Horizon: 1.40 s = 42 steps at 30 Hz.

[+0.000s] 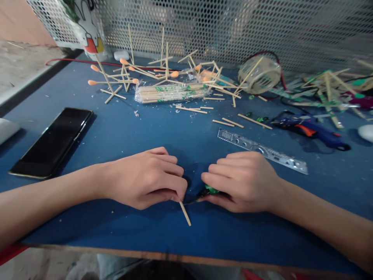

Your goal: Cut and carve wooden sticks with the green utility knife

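Near the front of the blue table, my left hand point(153, 177) is closed, pinching a thin wooden stick point(185, 214) between thumb and forefinger. One end of the stick slants out below the fingers toward the table's front edge. My right hand point(241, 181) is closed around a small green-and-black knife point(209, 189), most of it hidden by the fingers. Its thin blade points left and reaches the stick just below my left fingertips; whether it touches cannot be made out. Beyond my right hand lies a clear plastic ruler point(262, 151).
A phone point(54, 142) lies at left. Behind are a wrapped bundle of sticks point(171, 93), cut stick pieces point(223, 123), orange-tipped stick structures point(112, 81) and a clear cup point(259, 74). A blue glue gun point(313, 128) lies at right. A perforated metal panel point(186, 31) closes the back.
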{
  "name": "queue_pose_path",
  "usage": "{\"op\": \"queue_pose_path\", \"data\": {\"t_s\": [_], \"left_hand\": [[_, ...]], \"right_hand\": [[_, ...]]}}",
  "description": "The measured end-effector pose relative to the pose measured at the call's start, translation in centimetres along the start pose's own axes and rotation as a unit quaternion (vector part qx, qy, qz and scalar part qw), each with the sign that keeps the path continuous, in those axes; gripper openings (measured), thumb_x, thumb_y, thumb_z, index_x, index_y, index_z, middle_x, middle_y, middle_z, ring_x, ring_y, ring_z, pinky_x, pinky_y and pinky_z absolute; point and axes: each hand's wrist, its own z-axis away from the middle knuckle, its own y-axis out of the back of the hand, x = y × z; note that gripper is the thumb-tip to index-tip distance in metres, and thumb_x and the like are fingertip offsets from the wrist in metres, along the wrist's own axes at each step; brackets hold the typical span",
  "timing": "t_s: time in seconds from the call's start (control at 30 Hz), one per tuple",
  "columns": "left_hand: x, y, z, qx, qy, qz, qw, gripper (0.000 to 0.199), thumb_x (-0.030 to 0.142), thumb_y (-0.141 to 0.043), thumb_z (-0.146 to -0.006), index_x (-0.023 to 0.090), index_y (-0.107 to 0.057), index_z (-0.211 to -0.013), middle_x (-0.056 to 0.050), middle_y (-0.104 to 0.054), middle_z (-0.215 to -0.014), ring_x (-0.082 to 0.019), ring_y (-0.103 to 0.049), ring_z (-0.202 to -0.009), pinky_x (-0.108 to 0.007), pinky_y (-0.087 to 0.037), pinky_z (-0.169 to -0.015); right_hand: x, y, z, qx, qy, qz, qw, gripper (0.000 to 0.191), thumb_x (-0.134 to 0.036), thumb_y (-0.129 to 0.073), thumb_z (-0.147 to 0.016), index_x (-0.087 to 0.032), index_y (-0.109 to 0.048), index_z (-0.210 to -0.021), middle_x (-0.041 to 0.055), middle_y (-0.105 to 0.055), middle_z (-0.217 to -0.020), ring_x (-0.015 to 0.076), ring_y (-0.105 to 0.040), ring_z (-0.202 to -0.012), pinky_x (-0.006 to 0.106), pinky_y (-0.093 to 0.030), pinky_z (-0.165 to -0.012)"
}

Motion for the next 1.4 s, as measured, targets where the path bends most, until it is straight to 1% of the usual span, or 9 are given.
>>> {"op": "queue_pose_path", "data": {"t_s": [0.17,0.47,0.6,0.77,0.9,1.0,1.13,1.27,1.4], "left_hand": [[-0.1,0.0,-0.1,-0.001,-0.006,-0.002,1.0,0.02,0.022,-0.046,-0.107,0.023,-0.063,-0.096,-0.001,-0.065,-0.087,-0.017,-0.053,-0.084,-0.034,-0.03,-0.083],[-0.2,-0.2,-0.1,0.02,-0.013,-0.003,1.0,0.016,0.021,-0.053,-0.103,0.024,-0.065,-0.094,-0.001,-0.067,-0.086,-0.018,-0.059,-0.084,-0.033,-0.033,-0.082],[-0.4,-0.3,-0.1,0.013,-0.013,-0.006,1.0,0.016,0.022,-0.051,-0.105,0.024,-0.065,-0.097,-0.001,-0.069,-0.089,-0.019,-0.059,-0.085,-0.033,-0.033,-0.083],[-0.7,-0.3,0.1,0.008,-0.029,-0.017,0.999,0.016,0.022,-0.05,-0.106,0.023,-0.065,-0.1,-0.001,-0.07,-0.088,-0.02,-0.058,-0.083,-0.033,-0.034,-0.08],[-0.7,-0.3,0.1,0.001,-0.034,-0.019,0.999,0.017,0.022,-0.048,-0.106,0.025,-0.064,-0.102,-0.001,-0.07,-0.089,-0.019,-0.059,-0.083,-0.033,-0.035,-0.081],[-0.8,-0.3,0.1,-0.004,-0.033,-0.021,0.999,0.019,0.024,-0.045,-0.107,0.025,-0.064,-0.103,-0.002,-0.07,-0.09,-0.019,-0.059,-0.084,-0.033,-0.036,-0.083],[-0.7,-0.4,0.0,-0.006,-0.03,-0.023,0.999,0.02,0.025,-0.044,-0.108,0.025,-0.064,-0.103,-0.002,-0.071,-0.09,-0.019,-0.059,-0.085,-0.034,-0.035,-0.083],[-0.7,-0.4,0.1,-0.003,-0.031,-0.017,0.999,0.02,0.025,-0.046,-0.107,0.024,-0.066,-0.102,-0.001,-0.07,-0.088,-0.019,-0.057,-0.084,-0.035,-0.033,-0.081],[-0.6,-0.2,0.0,0.0,-0.028,-0.02,0.999,0.018,0.023,-0.048,-0.106,0.024,-0.066,-0.1,-0.001,-0.068,-0.087,-0.019,-0.058,-0.083,-0.035,-0.033,-0.08]], "right_hand": [[-0.3,0.2,0.0,-0.013,0.001,0.011,1.0,0.044,-0.053,-0.043,-0.104,-0.021,-0.057,-0.078,-0.0041,-0.053,-0.062,0.0137,-0.039,-0.056,0.032,-0.022,-0.059],[-0.3,0.3,-0.3,-0.012,0.006,0.016,1.0,0.044,-0.05,-0.042,-0.105,-0.02,-0.06,-0.078,-0.0037,-0.053,-0.062,0.0132,-0.038,-0.056,0.032,-0.021,-0.059],[-0.3,0.4,-0.3,-0.017,0.005,0.019,1.0,0.043,-0.05,-0.043,-0.104,-0.021,-0.06,-0.078,-0.0038,-0.053,-0.062,0.0133,-0.04,-0.056,0.032,-0.022,-0.059],[-0.4,0.6,-0.5,-0.016,0.012,0.017,1.0,0.047,-0.048,-0.037,-0.106,-0.021,-0.059,-0.075,-0.0036,-0.054,-0.061,0.0132,-0.04,-0.055,0.031,-0.022,-0.059],[-0.6,0.7,-0.5,-0.015,0.017,0.037,0.999,0.046,-0.046,-0.036,-0.107,-0.02,-0.06,-0.077,-0.0035,-0.053,-0.061,0.0134,-0.041,-0.055,0.032,-0.021,-0.059],[-1.0,0.8,-0.5,-0.018,0.008,0.042,0.999,0.044,-0.044,-0.036,-0.107,-0.021,-0.059,-0.078,-0.0036,-0.053,-0.061,0.0139,-0.041,-0.055,0.033,-0.021,-0.059],[-1.8,1.0,-0.6,-0.032,-0.016,0.022,0.999,0.041,-0.045,-0.038,-0.106,-0.023,-0.055,-0.076,-0.0042,-0.053,-0.06,0.0153,-0.042,-0.054,0.033,-0.022,-0.059],[-2.7,1.1,-0.7,-0.016,-0.041,0.037,0.998,0.037,-0.045,-0.044,-0.104,-0.024,-0.053,-0.075,-0.0048,-0.052,-0.06,0.0171,-0.041,-0.052,0.034,-0.022,-0.058],[-2.9,0.9,-0.8,-0.005,-0.052,0.039,0.998,0.039,-0.046,-0.043,-0.104,-0.024,-0.053,-0.073,-0.0045,-0.051,-0.059,0.0173,-0.04,-0.052,0.033,-0.022,-0.058]]}}
